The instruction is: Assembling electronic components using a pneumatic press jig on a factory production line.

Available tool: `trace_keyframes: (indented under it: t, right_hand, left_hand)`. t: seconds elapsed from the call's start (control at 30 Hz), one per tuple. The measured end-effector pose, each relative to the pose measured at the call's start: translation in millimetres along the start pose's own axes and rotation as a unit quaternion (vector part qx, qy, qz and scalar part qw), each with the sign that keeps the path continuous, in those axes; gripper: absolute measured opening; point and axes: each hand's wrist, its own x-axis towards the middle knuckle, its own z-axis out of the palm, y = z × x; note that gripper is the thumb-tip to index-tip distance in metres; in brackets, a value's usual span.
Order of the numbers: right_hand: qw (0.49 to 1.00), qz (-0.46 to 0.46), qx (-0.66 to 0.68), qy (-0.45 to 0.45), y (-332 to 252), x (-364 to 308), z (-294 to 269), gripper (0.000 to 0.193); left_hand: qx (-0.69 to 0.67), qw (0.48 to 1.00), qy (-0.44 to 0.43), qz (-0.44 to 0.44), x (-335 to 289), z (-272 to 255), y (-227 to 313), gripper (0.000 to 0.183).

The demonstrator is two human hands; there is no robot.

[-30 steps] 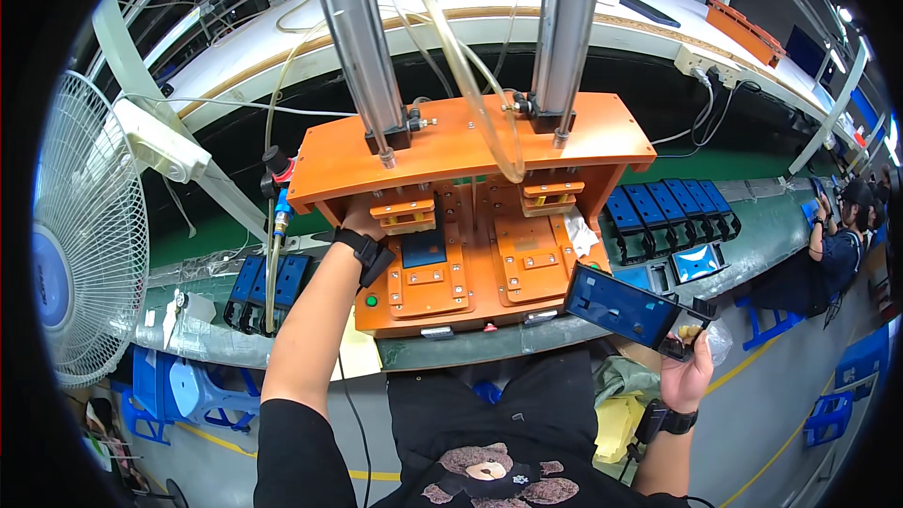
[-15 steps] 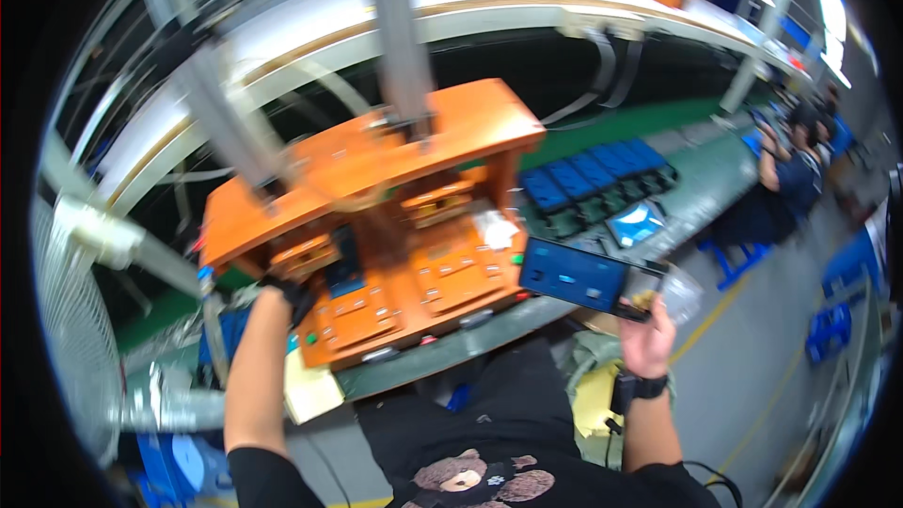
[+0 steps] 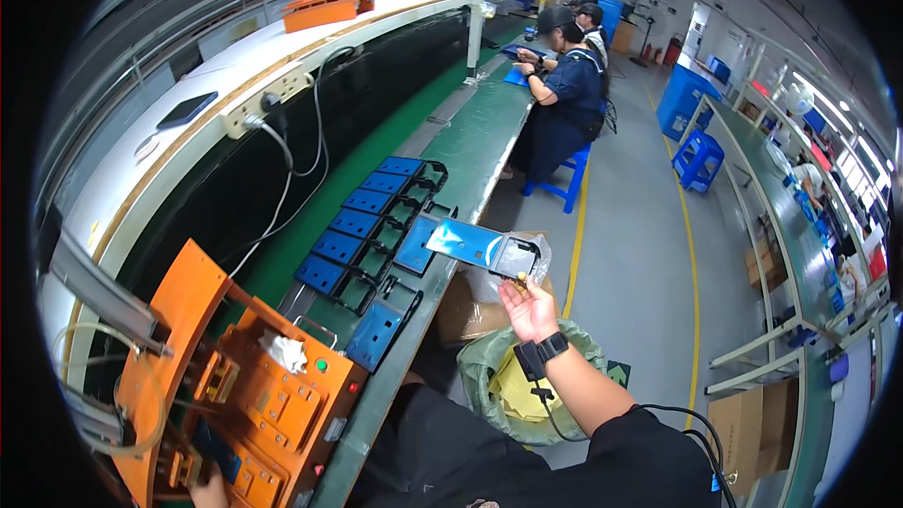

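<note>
Blue panel (image 3: 478,246) pinched in my right hand (image 3: 530,309), extends to 10 o'clock. Left hand (image 3: 209,491) at orange fixture (image 3: 246,386), grip unclear.

Brown cardboard box (image 3: 752,419) on the floor lower right; small green floor sign (image 3: 618,373) beside the bag.

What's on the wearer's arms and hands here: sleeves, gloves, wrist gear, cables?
Right hand is bare, no glove. A black band with a dark square module sits on the right wrist, and a thin black cable runs from it down the forearm. A black short sleeve covers the upper arm. Only a sliver of the left hand shows at the bottom edge; nothing worn is visible.
</note>
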Motion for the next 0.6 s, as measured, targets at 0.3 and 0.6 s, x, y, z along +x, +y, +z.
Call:
trace_keyframes:
  t: [0.3, 0.6]
  right_hand:
    - [0.995, -0.096, -0.004, 0.035, 2.7, 154.9, -16.8, 0.024]
    - [0.989, -0.110, -0.008, 0.096, -22.2, 345.5, -6.3, 0.028]
  left_hand:
    - [0.055, 0.967, 0.225, 0.101, -131.4, 42.7, 90.3, 0.046]
    - [-0.021, 0.912, 0.409, 0.004, -114.8, 77.5, 115.3, 0.044]
